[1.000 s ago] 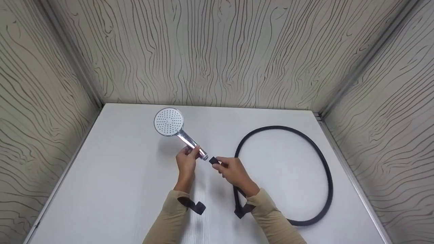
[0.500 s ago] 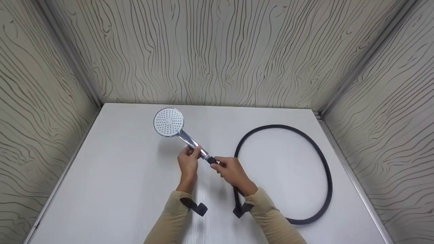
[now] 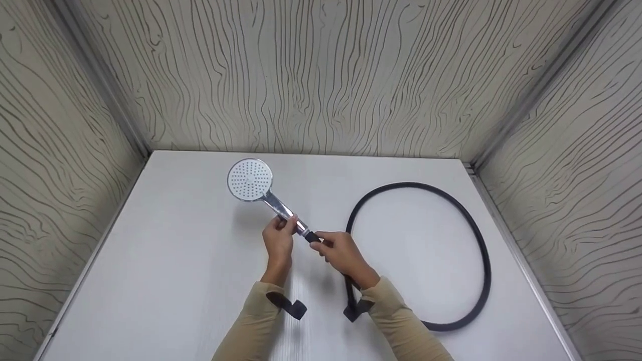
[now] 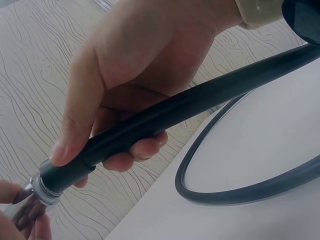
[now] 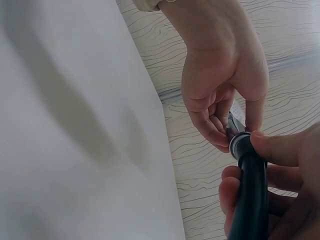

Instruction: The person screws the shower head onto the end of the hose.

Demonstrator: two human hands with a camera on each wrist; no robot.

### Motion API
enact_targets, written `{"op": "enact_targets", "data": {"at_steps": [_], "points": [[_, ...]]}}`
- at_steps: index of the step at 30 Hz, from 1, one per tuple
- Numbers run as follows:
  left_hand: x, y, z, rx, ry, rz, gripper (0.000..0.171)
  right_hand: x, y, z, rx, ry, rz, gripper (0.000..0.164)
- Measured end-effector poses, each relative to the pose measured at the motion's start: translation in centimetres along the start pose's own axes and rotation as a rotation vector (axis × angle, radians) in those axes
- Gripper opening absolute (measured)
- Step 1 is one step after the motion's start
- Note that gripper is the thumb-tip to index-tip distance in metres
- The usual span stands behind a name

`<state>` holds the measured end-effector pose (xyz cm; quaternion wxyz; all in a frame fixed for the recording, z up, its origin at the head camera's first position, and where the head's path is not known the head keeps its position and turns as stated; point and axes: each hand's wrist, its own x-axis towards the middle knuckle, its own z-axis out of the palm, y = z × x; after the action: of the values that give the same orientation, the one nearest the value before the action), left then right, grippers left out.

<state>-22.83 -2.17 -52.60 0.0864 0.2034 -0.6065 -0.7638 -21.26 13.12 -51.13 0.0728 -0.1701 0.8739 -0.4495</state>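
The left hand pinches the chrome shower head with a round white face near its handle's lower end, the face towards the white worktop's far edge. The right hand grips the smooth black hose at its end; its loop lies near the right edge. Hose and handle now meet; a second ago they were apart.

White table; 3 wood-grain walls; grey corner rails.
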Motion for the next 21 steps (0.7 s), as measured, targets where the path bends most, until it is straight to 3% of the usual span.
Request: {"op": "enact_targets", "data": {"at_steps": [6,13,21], "points": [[-0.1,-0.1,0.0,0.029,-0.014,0.006,0.03,0.1,0.0,0.3,0.007,-0.001,0.007,0.028],[-0.3,-0.7,0.1,0.059,-0.019,0.029,0.031,0.1,0.3,0.7,0.057,0.028,0.075,0.026],[-0.2,-1.4,0.0,0.07,0.009,0.022,0.032,0.1,0.5,1.4,0.061,0.047,0.095,0.02]]}}
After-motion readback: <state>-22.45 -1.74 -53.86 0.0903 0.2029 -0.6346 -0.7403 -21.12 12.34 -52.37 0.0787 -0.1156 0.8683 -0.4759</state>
